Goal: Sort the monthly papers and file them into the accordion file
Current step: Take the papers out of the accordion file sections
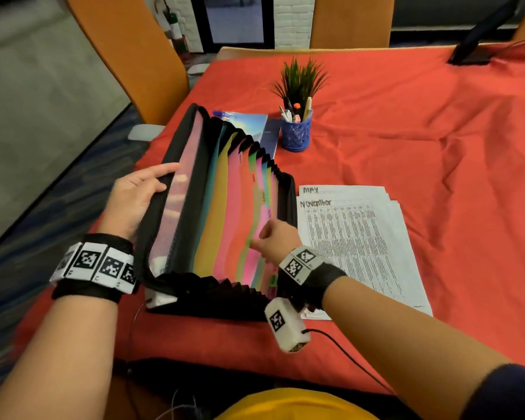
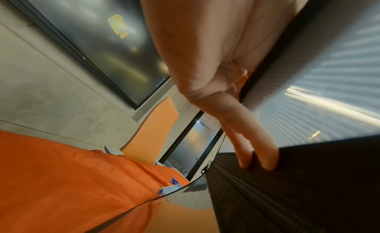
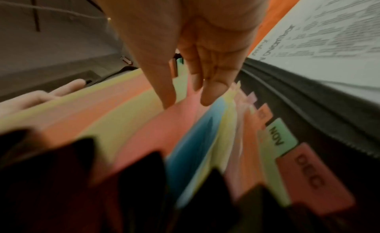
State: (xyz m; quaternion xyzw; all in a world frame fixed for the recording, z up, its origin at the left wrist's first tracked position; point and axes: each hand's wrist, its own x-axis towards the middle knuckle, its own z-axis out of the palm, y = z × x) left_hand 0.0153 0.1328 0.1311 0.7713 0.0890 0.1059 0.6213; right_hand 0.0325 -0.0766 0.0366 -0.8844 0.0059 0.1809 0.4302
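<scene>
The accordion file stands open on the red tablecloth, its coloured dividers fanned out. My left hand grips the black front cover, thumb on its top edge and fingers against the flap. My right hand reaches down among the middle dividers with straight fingers touching a pink divider and holds nothing. Tabs marked NOV and DEC sit at the back. The stack of papers lies right of the file, with "November" on top and "May" showing beneath.
A blue pen pot with a small plant stands behind the file, next to a notebook. Orange chairs line the table's left and far sides. A black stand sits at the far right corner.
</scene>
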